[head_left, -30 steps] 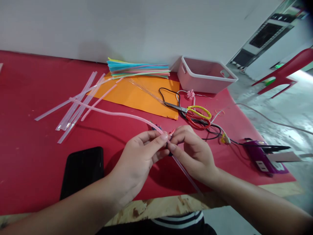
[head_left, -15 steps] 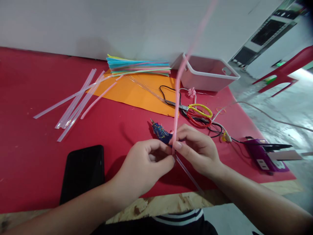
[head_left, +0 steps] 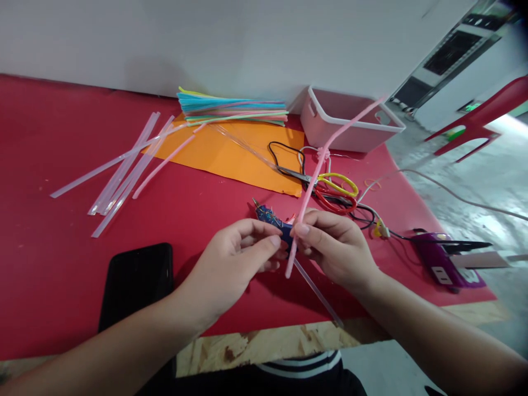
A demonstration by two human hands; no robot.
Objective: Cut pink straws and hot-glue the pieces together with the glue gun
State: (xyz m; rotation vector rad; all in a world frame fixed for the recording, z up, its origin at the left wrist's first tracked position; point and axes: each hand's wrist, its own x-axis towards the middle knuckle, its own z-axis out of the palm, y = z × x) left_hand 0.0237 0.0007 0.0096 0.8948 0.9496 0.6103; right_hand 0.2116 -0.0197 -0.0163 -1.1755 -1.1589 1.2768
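Note:
My right hand [head_left: 332, 247] pinches a pink pipe cleaner [head_left: 310, 187] between thumb and index finger, close to its lower end. The pipe cleaner slants up to the right, slightly bent, with its tip in front of the pink bin. Just left of it, my left hand [head_left: 243, 256] has loosely curled fingers with nothing visible in them, apart from the pipe cleaner. Behind both hands lies a dark blue glue gun [head_left: 268, 215], partly hidden, its nozzle toward the upper left. A clear glue stick [head_left: 317, 292] extends from behind the fingers toward the table's front edge.
Several clear glue sticks [head_left: 124, 165] and a short pink pipe cleaner [head_left: 163, 168] lie left. Coloured pipe cleaners [head_left: 231, 110] rest by orange paper [head_left: 223, 159]. Scissors [head_left: 338, 187], a pink bin [head_left: 342, 135] and a purple power strip [head_left: 445, 264] are right; a black phone [head_left: 138, 283] is front left.
My left hand has let go of the pipe cleaner's lower end and drawn slightly left. The pipe cleaner has tilted from nearly upright to the right, and its lower end now shows.

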